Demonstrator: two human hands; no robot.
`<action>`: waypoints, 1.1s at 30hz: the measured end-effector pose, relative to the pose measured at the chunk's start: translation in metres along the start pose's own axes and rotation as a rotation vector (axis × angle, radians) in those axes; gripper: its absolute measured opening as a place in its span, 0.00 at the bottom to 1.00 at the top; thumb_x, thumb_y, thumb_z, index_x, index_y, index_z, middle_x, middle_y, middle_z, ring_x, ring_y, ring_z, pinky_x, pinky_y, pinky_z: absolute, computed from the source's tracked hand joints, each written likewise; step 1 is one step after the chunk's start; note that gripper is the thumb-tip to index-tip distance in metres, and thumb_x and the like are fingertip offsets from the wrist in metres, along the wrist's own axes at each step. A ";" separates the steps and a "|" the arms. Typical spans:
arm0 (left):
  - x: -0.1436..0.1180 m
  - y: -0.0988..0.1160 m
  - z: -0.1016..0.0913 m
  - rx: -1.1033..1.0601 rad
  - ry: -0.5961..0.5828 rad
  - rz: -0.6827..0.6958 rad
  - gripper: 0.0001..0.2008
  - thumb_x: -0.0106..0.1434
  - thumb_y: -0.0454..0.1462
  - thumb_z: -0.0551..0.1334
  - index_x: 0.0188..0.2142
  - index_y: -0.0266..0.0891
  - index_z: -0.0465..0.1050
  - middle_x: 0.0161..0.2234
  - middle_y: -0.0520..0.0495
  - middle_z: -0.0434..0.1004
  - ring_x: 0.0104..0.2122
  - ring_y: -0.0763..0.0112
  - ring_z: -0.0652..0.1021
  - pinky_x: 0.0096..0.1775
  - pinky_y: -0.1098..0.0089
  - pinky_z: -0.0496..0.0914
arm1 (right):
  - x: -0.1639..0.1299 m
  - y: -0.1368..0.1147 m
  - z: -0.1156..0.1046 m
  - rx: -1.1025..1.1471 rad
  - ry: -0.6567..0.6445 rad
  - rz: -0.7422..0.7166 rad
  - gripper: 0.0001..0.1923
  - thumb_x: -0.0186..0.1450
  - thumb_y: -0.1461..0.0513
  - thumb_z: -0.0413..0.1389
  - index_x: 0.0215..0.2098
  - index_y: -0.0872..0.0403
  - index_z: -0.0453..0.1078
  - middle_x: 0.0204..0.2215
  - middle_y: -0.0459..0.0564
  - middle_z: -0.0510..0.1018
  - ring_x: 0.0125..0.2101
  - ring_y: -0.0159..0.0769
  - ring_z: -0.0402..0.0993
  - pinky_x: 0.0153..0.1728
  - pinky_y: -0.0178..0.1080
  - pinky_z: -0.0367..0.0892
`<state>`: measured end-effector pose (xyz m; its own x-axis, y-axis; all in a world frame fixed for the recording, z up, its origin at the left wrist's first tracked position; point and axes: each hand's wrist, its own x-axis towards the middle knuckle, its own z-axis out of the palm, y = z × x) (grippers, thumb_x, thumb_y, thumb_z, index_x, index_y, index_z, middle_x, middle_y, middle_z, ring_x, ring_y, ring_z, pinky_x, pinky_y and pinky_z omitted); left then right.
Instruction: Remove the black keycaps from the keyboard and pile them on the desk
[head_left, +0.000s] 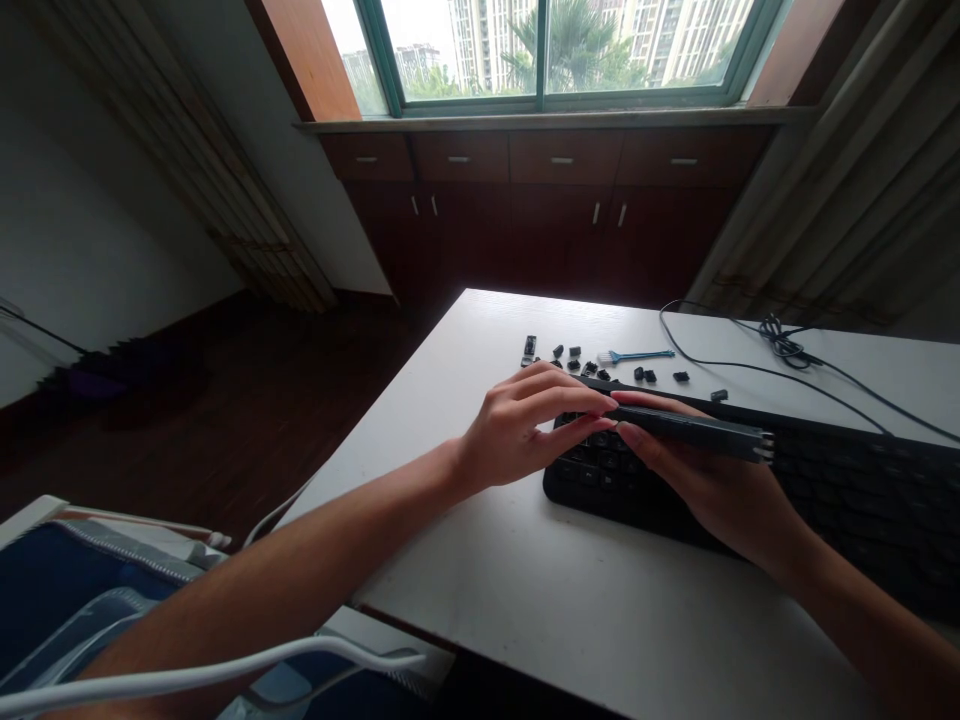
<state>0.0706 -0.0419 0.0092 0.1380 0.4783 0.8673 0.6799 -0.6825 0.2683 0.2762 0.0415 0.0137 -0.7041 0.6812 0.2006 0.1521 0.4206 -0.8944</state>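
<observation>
A thin, dark flat slab is held edge-on above the black keyboard, with small shiny bits at its right end; its kind is not clear. My right hand is closed around it, thumb on the near side and fingers on the far side. From the left, my left hand pinches the slab's left end between thumb and index finger, close to my right fingertips. Under my left fingers, keys at the keyboard's left end are partly hidden. Several loose black keycaps lie behind the keyboard.
A blue brush lies among the keycaps on the white table. A small black piece sits left of them. A black cable loops across the back right. Below my left forearm are a white tube and blue fabric.
</observation>
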 end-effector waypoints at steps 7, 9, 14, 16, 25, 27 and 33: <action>-0.001 0.002 0.003 -0.041 0.006 -0.105 0.22 0.62 0.35 0.69 0.55 0.40 0.70 0.37 0.47 0.82 0.35 0.72 0.79 0.40 0.69 0.77 | 0.000 0.004 0.000 -0.001 -0.019 0.011 0.20 0.64 0.51 0.61 0.54 0.43 0.73 0.47 0.49 0.80 0.44 0.47 0.77 0.45 0.50 0.75; -0.002 0.001 0.003 -0.052 0.001 -0.131 0.23 0.62 0.34 0.69 0.56 0.40 0.70 0.38 0.46 0.81 0.36 0.71 0.79 0.40 0.69 0.77 | -0.001 0.003 0.000 -0.008 -0.026 0.024 0.20 0.65 0.50 0.60 0.54 0.43 0.73 0.45 0.49 0.81 0.42 0.46 0.77 0.42 0.49 0.75; -0.004 0.002 0.002 -0.132 -0.069 -0.118 0.28 0.63 0.30 0.66 0.62 0.40 0.65 0.45 0.43 0.81 0.43 0.69 0.79 0.44 0.68 0.78 | 0.000 0.002 -0.001 0.031 -0.060 0.021 0.20 0.66 0.52 0.60 0.55 0.41 0.73 0.49 0.48 0.80 0.46 0.46 0.77 0.46 0.49 0.74; -0.005 0.003 0.002 -0.175 -0.106 -0.127 0.30 0.65 0.29 0.64 0.65 0.40 0.60 0.48 0.41 0.80 0.44 0.69 0.80 0.47 0.66 0.78 | 0.001 0.001 0.000 0.067 -0.073 0.011 0.20 0.66 0.52 0.59 0.56 0.41 0.72 0.51 0.47 0.79 0.48 0.46 0.76 0.47 0.48 0.73; -0.002 0.002 0.003 -0.153 -0.111 -0.133 0.27 0.66 0.31 0.64 0.63 0.41 0.63 0.51 0.40 0.78 0.49 0.64 0.78 0.49 0.62 0.77 | 0.004 0.001 -0.004 0.301 -0.085 0.062 0.16 0.67 0.54 0.58 0.53 0.42 0.75 0.42 0.48 0.80 0.35 0.36 0.73 0.34 0.38 0.72; -0.003 0.001 0.003 -0.132 -0.135 -0.150 0.25 0.64 0.34 0.66 0.60 0.39 0.67 0.51 0.39 0.79 0.49 0.63 0.78 0.51 0.61 0.76 | 0.003 0.003 -0.006 0.386 -0.095 0.083 0.15 0.68 0.54 0.58 0.52 0.44 0.76 0.36 0.47 0.78 0.33 0.35 0.71 0.33 0.36 0.71; -0.006 0.000 0.004 -0.120 -0.158 -0.262 0.20 0.62 0.38 0.69 0.52 0.35 0.73 0.45 0.40 0.81 0.44 0.66 0.80 0.45 0.66 0.77 | 0.001 0.003 -0.010 0.449 -0.153 0.108 0.14 0.68 0.55 0.58 0.51 0.45 0.75 0.35 0.46 0.76 0.34 0.33 0.71 0.35 0.35 0.69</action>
<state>0.0729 -0.0425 0.0022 0.0861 0.7199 0.6887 0.6184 -0.5806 0.5296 0.2825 0.0494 0.0150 -0.7996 0.5969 0.0664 -0.0609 0.0295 -0.9977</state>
